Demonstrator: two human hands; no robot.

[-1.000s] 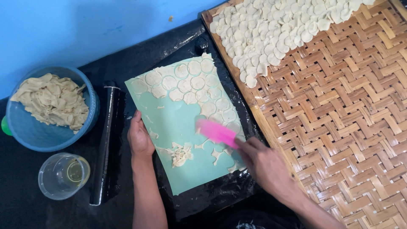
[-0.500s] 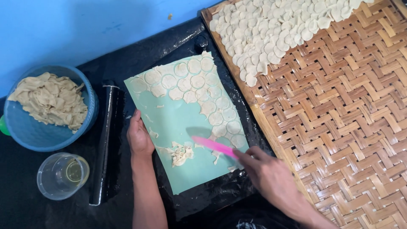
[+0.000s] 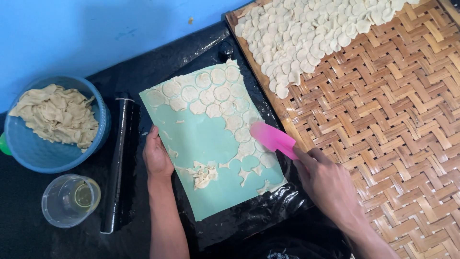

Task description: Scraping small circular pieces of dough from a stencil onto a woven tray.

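Hiding dough rounds (image 3: 243,135): pink scraper (image 3: 273,139) in right hand (image 3: 328,184)

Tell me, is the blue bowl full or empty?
Full: the blue bowl is heaped with crumpled dough scraps nearly to its rim.

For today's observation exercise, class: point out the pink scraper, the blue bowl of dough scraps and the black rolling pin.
pink scraper (image 3: 271,137), head view, middle of its flat blade.
blue bowl (image 3: 36,154), head view, bare inner wall below the dough scraps.
black rolling pin (image 3: 118,158), head view, middle of its length.
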